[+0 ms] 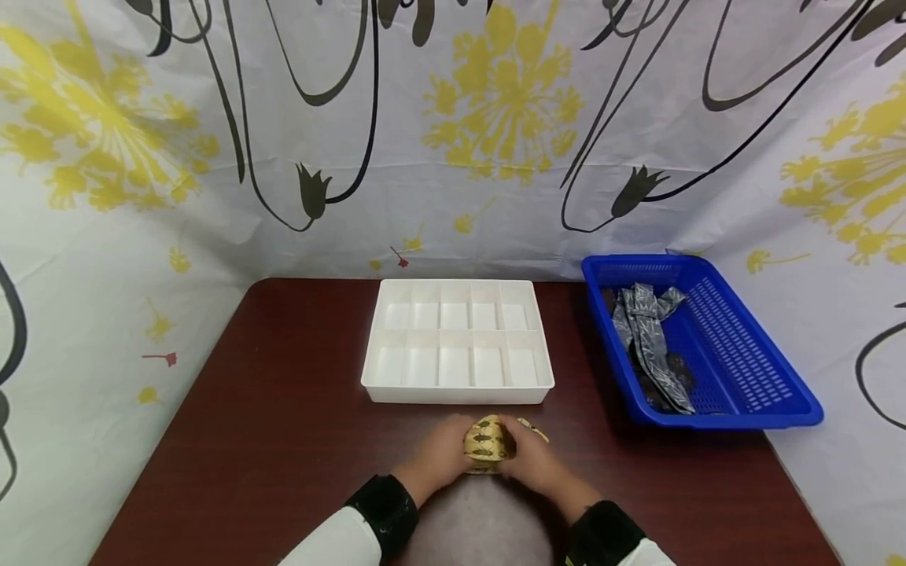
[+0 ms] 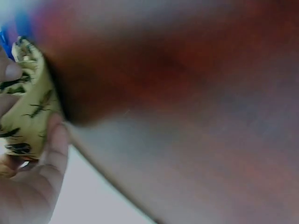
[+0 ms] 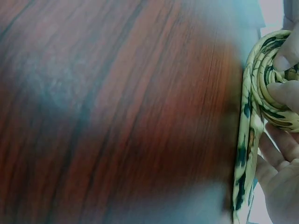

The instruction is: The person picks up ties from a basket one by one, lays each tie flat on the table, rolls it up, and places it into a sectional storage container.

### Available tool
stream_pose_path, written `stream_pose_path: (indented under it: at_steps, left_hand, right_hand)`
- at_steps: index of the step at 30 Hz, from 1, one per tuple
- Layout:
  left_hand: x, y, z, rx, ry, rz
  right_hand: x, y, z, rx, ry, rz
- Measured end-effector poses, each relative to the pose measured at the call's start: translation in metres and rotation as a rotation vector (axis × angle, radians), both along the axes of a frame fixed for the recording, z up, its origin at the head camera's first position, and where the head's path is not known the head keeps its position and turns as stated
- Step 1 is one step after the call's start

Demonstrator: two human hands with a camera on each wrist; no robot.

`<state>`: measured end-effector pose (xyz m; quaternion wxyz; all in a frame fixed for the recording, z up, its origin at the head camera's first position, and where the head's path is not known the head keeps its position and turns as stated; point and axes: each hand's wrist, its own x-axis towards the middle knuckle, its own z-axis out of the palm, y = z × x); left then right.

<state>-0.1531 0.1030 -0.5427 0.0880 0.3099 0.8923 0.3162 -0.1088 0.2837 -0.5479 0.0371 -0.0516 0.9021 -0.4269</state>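
A floral-printed cloth [image 1: 495, 118] hung behind the dark wooden tabletop [image 1: 269, 440]; at its near edge lay a yellow patterned necktie [image 1: 487, 444], rolled into a coil; the left hand [image 1: 442, 456] and right hand [image 1: 534, 464] both gripped it, fingers curled around the roll; just beyond stood a white divided tray [image 1: 457, 391]; to the right, a blue basket [image 1: 736, 409] held a grey necktie [image 1: 647, 334].

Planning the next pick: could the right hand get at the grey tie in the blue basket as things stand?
Probably not yet: the right hand grips the yellow rolled tie together with the left hand. The grey tie lies uncovered in the open blue basket, nothing between.
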Motion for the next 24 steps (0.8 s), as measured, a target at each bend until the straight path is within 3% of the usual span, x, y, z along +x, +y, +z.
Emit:
stream_pose_path:
  at_steps: [8,12,15,21,24]
  left_hand:
    - [0.005,0.011,0.022,-0.324,0.117,0.047]
    - [0.007,0.014,0.027,-0.368,0.140,0.056]
    - [0.005,0.009,0.021,-0.265,0.099,0.036]
    - [-0.002,-0.008,-0.004,0.096,-0.119,0.006]
    - [-0.003,-0.011,-0.011,0.193,-0.147,-0.011]
  right_hand:
    - [0.001,-0.003,0.003,-0.112,-0.006,0.047]
    - [0.001,-0.003,0.002,-0.146,-0.005,0.081]
    - [0.001,-0.002,-0.001,-0.155,-0.004,0.089]
    - [0.001,0.002,-0.005,-0.112,0.005,0.053]
    - [0.001,0.003,-0.005,-0.141,-0.010,0.052]
